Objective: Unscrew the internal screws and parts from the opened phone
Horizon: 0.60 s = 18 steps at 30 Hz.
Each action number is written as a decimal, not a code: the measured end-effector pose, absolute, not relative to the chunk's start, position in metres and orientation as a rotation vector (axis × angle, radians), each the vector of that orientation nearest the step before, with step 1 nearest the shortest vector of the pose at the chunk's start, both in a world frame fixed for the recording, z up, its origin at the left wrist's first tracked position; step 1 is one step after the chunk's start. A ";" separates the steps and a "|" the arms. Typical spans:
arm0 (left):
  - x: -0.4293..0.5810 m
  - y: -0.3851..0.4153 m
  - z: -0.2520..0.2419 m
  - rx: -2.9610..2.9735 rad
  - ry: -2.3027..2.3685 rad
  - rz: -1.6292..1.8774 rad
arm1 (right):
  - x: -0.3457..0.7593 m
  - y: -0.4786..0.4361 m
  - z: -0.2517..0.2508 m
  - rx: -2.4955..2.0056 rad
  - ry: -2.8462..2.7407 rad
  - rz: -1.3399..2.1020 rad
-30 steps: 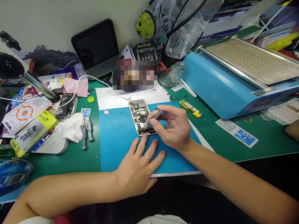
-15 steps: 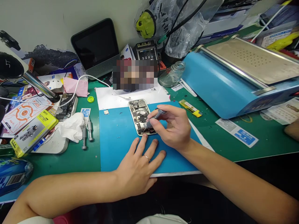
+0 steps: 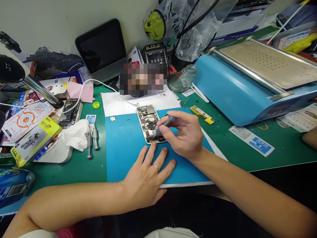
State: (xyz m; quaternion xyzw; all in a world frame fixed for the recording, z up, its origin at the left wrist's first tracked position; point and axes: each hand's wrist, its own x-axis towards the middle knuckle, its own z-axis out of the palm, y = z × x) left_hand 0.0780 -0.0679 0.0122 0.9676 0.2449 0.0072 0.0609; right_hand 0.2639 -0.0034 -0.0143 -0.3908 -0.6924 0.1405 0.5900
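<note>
An opened smartphone (image 3: 149, 120) lies on the blue mat (image 3: 121, 158), its inner parts exposed. My right hand (image 3: 185, 134) is closed round a grey screwdriver (image 3: 170, 120), held tilted with its tip at the lower part of the phone. My left hand (image 3: 151, 172) rests with fingers spread on the mat, one fingertip touching the phone's near edge. A small metal piece (image 3: 112, 118) and several tiny screws sit on the mat, left of the phone.
Two more screwdrivers (image 3: 89, 145) lie left of the mat, by a crumpled tissue (image 3: 76, 135). A blue machine with a metal plate (image 3: 230, 89) stands at right, near a glass jar (image 3: 182, 78). A white cable (image 3: 80, 94) crosses the back left.
</note>
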 end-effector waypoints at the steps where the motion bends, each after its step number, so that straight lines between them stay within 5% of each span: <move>1: 0.078 -0.068 0.012 2.927 0.741 0.019 | 0.264 -0.003 -0.014 -0.910 -1.611 0.328; 18: 0.078 -0.068 0.010 2.930 0.740 0.034 | 0.264 -0.003 -0.013 -0.910 -1.603 0.332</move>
